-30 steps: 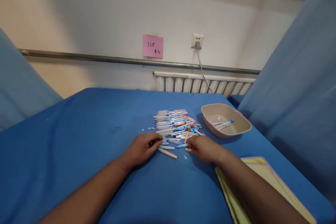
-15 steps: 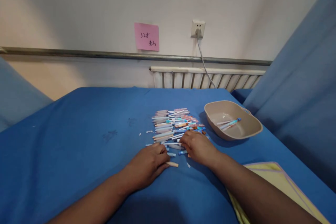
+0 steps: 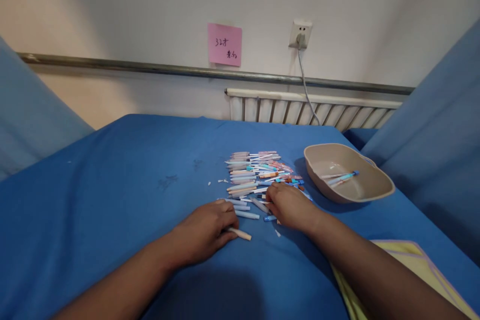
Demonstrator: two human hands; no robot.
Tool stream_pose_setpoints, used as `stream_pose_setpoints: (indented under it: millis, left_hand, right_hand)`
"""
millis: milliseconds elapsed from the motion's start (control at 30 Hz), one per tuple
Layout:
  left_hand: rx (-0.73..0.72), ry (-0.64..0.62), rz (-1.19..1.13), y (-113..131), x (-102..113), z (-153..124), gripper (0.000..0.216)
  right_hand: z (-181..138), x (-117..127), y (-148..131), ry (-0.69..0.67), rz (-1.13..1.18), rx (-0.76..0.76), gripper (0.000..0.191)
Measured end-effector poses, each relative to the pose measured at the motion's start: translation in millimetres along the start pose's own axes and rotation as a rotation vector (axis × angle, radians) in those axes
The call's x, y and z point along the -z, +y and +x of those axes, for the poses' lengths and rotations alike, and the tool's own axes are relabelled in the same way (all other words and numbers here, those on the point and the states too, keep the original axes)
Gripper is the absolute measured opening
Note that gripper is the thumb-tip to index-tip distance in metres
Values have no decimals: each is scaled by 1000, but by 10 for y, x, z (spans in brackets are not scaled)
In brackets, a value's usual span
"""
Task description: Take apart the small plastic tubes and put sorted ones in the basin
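Note:
A pile of pens and pen parts [image 3: 242, 175], with pale barrels at the left and white sticks and coloured pieces at the right, lies on the blue cloth [image 3: 123, 175]. My left hand [image 3: 210, 227] is closed around a cream pen barrel [image 3: 242, 234], whose end sticks out to the right. Light-blue barrels [image 3: 247, 215] lie just beyond these fingers. At the pile's near right side, my right hand [image 3: 290, 205] is closed with fingertips down among the parts; its grip is hidden. A tilted grey barrel [image 3: 259, 205] and a short blue piece [image 3: 269, 218] lie beside it.
A beige basin [image 3: 352, 197] holding a few pens stands right of the pile. A folded yellow cloth [image 3: 397, 255] lies under my right forearm. Small white bits [image 3: 222, 181] are left of the pile. Blue curtains [image 3: 431, 160] hang at both sides; a radiator [image 3: 292, 107] is behind.
The view has shifted a little. My left hand has drawn slightly left with the cream barrel, uncovering more of the light-blue barrels. The grey barrel by my right hand is more tilted.

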State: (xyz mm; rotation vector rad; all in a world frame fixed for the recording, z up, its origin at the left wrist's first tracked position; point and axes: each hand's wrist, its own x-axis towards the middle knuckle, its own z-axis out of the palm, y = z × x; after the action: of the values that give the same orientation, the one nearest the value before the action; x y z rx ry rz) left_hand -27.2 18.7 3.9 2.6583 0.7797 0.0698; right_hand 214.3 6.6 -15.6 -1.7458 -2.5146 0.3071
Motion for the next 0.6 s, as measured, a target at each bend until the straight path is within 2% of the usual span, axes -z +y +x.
stream_pose_setpoints:
  millis: [300,500,600]
  left_hand:
    - [6,60,1,42,28,-25,16]
    - [114,102,-83,36,98,-43,23]
    - [75,167,-98,29,147,-65,24]
  right_hand:
    - [-82,-55,10,7,48,-38,11]
    - [-100,-50,96,8,101,-22,13]
    - [-99,-56,119,12,122,-13,9]
